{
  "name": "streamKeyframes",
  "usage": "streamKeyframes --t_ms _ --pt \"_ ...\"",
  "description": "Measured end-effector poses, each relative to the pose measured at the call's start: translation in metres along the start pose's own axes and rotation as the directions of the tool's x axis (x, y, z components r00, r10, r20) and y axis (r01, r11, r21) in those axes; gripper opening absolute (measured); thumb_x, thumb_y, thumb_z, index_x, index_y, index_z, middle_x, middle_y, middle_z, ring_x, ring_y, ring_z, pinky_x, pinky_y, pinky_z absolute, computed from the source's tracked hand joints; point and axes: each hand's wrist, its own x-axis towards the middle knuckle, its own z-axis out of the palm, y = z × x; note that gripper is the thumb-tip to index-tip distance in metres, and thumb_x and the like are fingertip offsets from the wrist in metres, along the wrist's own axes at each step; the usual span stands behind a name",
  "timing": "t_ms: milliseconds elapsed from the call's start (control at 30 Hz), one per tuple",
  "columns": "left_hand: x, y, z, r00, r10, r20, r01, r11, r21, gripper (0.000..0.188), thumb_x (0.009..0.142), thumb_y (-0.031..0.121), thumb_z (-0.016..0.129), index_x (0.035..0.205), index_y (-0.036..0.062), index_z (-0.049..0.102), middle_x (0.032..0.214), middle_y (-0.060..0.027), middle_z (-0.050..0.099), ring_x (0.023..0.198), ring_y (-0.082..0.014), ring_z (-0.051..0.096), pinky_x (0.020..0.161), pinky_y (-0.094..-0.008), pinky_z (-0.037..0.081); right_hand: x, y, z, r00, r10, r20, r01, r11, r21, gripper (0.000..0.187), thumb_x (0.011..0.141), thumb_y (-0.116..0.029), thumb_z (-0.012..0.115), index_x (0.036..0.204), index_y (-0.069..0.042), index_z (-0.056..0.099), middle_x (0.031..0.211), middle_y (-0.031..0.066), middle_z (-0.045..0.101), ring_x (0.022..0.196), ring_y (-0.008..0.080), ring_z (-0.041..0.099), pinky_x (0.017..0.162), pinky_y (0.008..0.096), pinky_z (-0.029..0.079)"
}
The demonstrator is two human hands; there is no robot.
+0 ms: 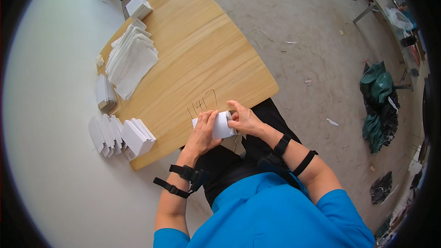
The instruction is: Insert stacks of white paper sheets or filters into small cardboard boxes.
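A small white box [222, 126] lies at the near edge of the wooden table [197, 50]. My left hand [204, 133] grips its left side, fingers across the top and thumb along the near side. At the box's right end, which looks open, the bent fingers of my right hand [243, 119] press in at the edge, with one finger raised. Something whitish shows at that end, partly hidden by the fingers; I cannot tell whether it is a flap or contents.
A fanned pile of flat white pouches [133, 59] lies on the table's left. White boxes stand in stacks at the far left corner [138, 7], left edge [105, 93] and near left corner [138, 136]. Dark green and black plastic bags [379, 105] lie on the floor at right.
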Motion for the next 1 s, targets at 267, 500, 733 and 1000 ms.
streamKeyframes --t_ms 267,500,733,1000 --pt "0.0 -0.004 0.008 1.0 0.024 0.002 -0.024 0.998 0.053 0.089 0.059 0.007 0.082 0.138 -0.0023 0.042 0.137 -0.0207 0.046 0.131 -0.0397 0.042 0.113 -0.0465 0.037 -0.001 0.001 0.016 0.996 -0.016 -0.091 0.011 0.998 -0.056 0.075 0.074 0.001 0.064 0.144 -0.001 0.036 0.078 0.0159 0.068 0.073 0.0268 0.069 0.07 0.0362 0.056" --pt "-0.004 -0.002 0.01 1.0 0.03 -0.003 -0.029 0.993 0.111 0.094 0.059 0.008 0.083 0.141 -0.0013 0.037 0.137 -0.0194 0.045 0.133 -0.0386 0.04 0.12 -0.0478 0.028 -0.01 -0.009 0.022 0.984 -0.104 -0.145 0.071 0.974 -0.214 0.072 0.073 0.004 0.063 0.14 0.004 0.036 0.083 0.0274 0.066 0.082 0.0477 0.065 0.074 0.0514 0.052" --pt "-0.004 0.0 0.003 0.999 0.028 -0.03 -0.027 1.0 0.011 0.093 0.06 0.007 0.082 0.141 -0.0007 0.038 0.137 -0.0199 0.044 0.132 -0.0395 0.04 0.117 -0.047 0.033 -0.021 -0.02 0.009 0.973 -0.145 -0.177 0.126 0.985 -0.115 0.06 0.078 -0.001 0.066 0.134 0.004 0.045 0.089 0.0238 0.069 0.079 0.0383 0.07 0.072 0.0438 0.055" --pt "-0.007 0.009 -0.005 0.995 0.039 -0.091 -0.039 0.999 0.006 0.092 0.059 0.007 0.081 0.141 -0.001 0.039 0.137 -0.0209 0.044 0.13 -0.0395 0.041 0.115 -0.0475 0.035 -0.018 -0.027 -0.005 0.966 -0.052 -0.252 0.067 0.996 0.05 0.044 0.081 -0.006 0.065 0.123 0.005 0.056 0.083 0.0168 0.072 0.077 0.0248 0.073 0.072 0.0343 0.056"
